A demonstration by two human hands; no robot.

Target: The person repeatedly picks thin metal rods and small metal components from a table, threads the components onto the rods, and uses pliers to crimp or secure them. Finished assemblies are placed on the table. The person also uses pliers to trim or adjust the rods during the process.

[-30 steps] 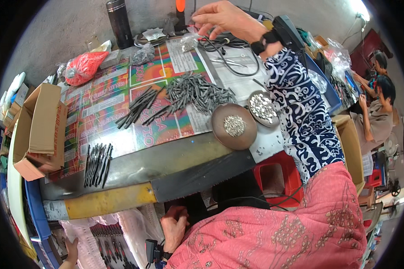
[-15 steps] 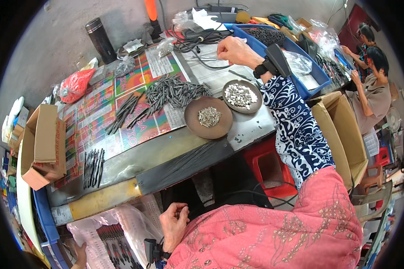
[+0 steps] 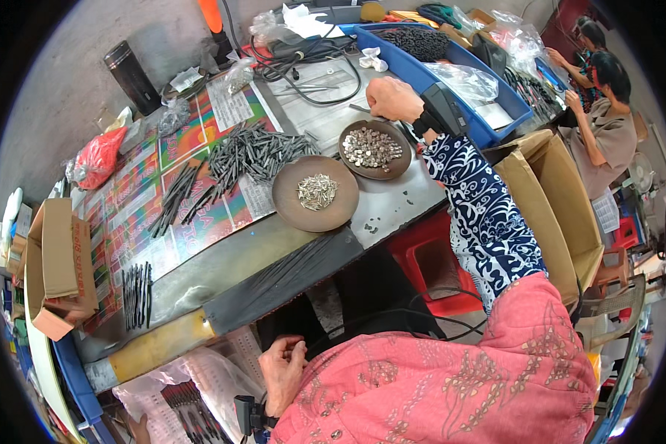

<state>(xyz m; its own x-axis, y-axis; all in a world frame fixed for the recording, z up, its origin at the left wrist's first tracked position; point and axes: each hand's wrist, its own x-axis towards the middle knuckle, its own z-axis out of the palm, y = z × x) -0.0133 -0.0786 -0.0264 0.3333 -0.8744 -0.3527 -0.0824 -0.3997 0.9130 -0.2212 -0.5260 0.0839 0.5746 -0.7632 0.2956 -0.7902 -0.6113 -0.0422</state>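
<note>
My right hand [image 3: 394,100] is above the table just beyond a brown round dish [image 3: 402,167] of small silvery round pieces [image 3: 370,146]. Its fingers are curled downward, and whatever they grip is hidden. A thin dark strip [image 3: 360,109] lies beside it on the pale surface. Closer to me stands a larger brown dish [image 3: 288,209], holding short metal pins [image 3: 317,192]. My left hand [image 3: 283,374] rests low by my lap, off the table edge, with fingers loosely curled and nothing visible in them.
Dark sticks [image 3: 255,154] are heaped left of the dishes; several black rods [image 3: 136,296] lie in a row. A blue tray [image 3: 522,117] and cardboard box [image 3: 559,222] flank my right arm. Another person's hand [image 3: 138,428] is near a plastic bag [image 3: 200,370]. Two people sit far right.
My right hand has come down and nearer to the dish of round pieces. A crumpled white tissue behind it now shows fully. My left hand stays by my lap; the view has shifted.
</note>
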